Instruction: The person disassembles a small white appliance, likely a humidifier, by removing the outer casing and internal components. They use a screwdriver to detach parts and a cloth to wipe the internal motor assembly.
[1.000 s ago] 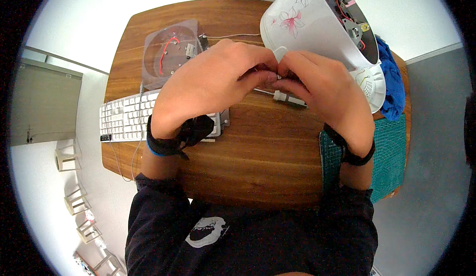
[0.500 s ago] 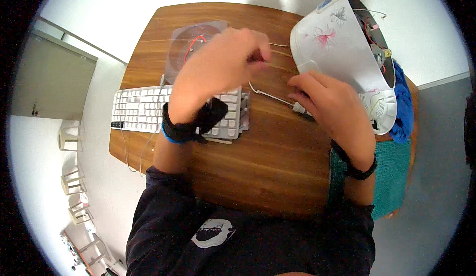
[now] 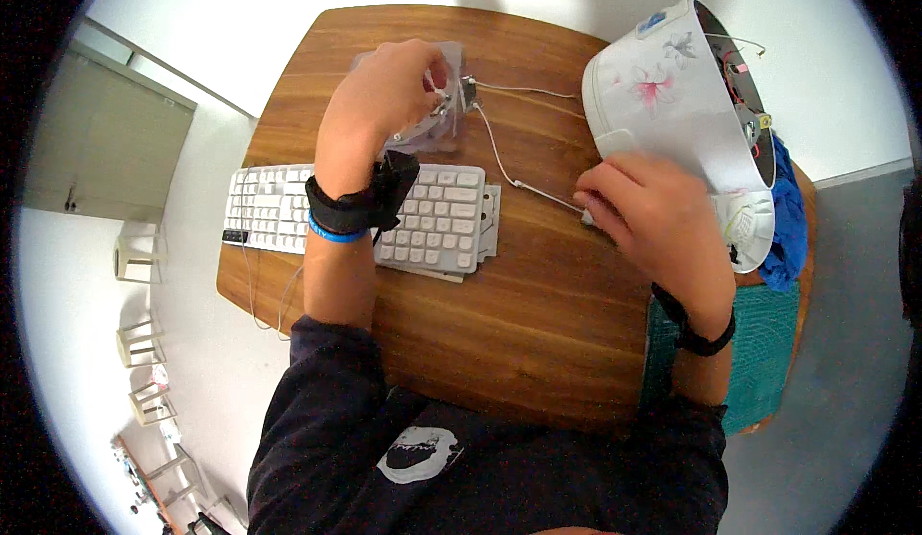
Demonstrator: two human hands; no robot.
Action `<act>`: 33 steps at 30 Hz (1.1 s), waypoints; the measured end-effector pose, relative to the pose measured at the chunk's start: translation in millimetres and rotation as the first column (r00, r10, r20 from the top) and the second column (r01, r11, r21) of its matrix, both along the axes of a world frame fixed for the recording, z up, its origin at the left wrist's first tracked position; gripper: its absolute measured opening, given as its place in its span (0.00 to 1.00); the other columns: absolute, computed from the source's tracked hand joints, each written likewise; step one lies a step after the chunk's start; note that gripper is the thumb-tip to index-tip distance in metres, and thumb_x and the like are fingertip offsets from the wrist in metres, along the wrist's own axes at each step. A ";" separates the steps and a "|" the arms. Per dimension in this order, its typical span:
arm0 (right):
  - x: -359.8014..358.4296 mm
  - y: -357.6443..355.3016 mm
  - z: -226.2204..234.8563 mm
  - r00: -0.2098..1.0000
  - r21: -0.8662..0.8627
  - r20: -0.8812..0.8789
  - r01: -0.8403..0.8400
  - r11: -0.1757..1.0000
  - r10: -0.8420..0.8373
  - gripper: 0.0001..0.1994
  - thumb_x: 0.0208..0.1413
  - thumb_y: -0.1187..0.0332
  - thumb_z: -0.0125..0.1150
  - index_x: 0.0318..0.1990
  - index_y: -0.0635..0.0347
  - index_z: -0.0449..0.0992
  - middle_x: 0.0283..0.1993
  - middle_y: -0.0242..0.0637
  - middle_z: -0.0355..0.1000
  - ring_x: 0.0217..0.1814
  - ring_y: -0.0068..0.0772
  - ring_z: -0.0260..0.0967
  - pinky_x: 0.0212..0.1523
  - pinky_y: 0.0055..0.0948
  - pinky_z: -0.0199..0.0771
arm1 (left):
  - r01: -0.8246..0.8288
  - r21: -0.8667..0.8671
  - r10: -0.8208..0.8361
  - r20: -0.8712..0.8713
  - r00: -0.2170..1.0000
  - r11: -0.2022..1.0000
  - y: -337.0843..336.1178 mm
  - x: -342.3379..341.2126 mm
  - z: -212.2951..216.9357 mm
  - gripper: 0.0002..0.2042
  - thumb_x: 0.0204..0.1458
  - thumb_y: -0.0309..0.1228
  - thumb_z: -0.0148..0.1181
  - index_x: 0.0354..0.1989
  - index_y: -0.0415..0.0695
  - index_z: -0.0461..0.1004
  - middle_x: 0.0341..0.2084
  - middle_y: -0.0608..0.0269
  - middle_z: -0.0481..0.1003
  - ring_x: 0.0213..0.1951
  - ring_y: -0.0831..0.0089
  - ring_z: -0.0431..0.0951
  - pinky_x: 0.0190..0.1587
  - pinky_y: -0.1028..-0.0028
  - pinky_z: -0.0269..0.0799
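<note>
My left hand [image 3: 384, 93] is over a clear plastic tray [image 3: 449, 136] at the back of the table. Its fingers are curled together beside small shiny pieces; what they hold is too small to name. A small dark and silver part [image 3: 469, 93] lies just right of those fingers, with thin white wires leading off it. One white wire [image 3: 501, 160] runs forward to a pale connector [image 3: 588, 218] under the fingertips of my right hand [image 3: 658, 208]. The right fingers are pinched together, slightly blurred, and whether they grip the connector is hidden.
A white keyboard [image 3: 447, 213] lies on the left of the wooden table [image 3: 519, 314]. On the right a white flower-printed housing [image 3: 624, 84] with exposed wiring rests tilted, near a blue cloth [image 3: 788, 228] and a green mat [image 3: 764, 352]. Stools [image 3: 139, 256] stand beyond the left edge.
My left hand has moved back and left, from above the keyboard's far edge to the plastic tray. My right hand has come slightly nearer to me, closer to the connector. The view has shifted a little.
</note>
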State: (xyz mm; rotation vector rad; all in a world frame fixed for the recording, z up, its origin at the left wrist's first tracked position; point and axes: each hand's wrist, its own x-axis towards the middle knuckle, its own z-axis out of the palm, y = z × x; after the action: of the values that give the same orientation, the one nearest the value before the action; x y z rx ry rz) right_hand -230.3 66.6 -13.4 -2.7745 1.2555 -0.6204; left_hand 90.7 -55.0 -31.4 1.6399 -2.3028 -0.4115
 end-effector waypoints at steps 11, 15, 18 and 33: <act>-31.7 -8.1 27.8 0.854 -0.437 0.278 0.520 0.734 -0.440 0.18 0.66 0.64 0.71 0.60 0.56 0.81 0.53 0.45 0.82 0.57 0.57 0.79 0.57 0.50 0.77 | 0.511 0.013 -0.509 -0.073 0.858 0.859 30.6 -42.8 14.7 0.09 0.67 0.32 0.67 0.49 0.40 0.81 0.40 0.48 0.86 0.45 0.50 0.88 0.46 0.58 0.82; -28.0 -2.9 20.9 0.833 -0.296 0.135 0.550 0.781 -0.536 0.17 0.65 0.61 0.71 0.57 0.57 0.79 0.48 0.45 0.81 0.54 0.55 0.78 0.55 0.54 0.73 | 0.643 -0.011 -0.642 -0.057 0.764 0.766 45.3 -63.9 35.8 0.15 0.68 0.30 0.66 0.61 0.42 0.78 0.51 0.48 0.85 0.51 0.51 0.87 0.51 0.59 0.83; -20.4 -1.9 14.7 0.944 -0.295 0.082 0.330 0.897 -0.320 0.15 0.64 0.62 0.71 0.54 0.55 0.78 0.45 0.42 0.80 0.53 0.50 0.78 0.55 0.48 0.73 | 0.620 -0.219 -0.658 -0.251 0.710 0.753 54.6 -72.6 30.7 0.24 0.68 0.33 0.67 0.70 0.42 0.70 0.65 0.45 0.77 0.57 0.44 0.82 0.51 0.53 0.83; -2.5 1.0 10.2 1.000 -0.338 -0.011 0.001 0.941 -0.005 0.08 0.61 0.68 0.64 0.47 0.54 0.77 0.42 0.30 0.77 0.50 0.36 0.76 0.56 0.38 0.74 | 0.401 -0.372 -0.493 -0.195 0.848 0.837 58.5 -80.0 34.2 0.22 0.58 0.33 0.77 0.60 0.53 0.77 0.79 0.38 0.63 0.50 0.49 0.86 0.46 0.60 0.83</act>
State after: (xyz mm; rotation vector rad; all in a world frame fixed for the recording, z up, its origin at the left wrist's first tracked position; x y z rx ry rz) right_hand -232.8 67.5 -3.2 -3.0493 1.2614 -0.9014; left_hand 10.6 3.6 2.8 0.8124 -2.3628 -0.3211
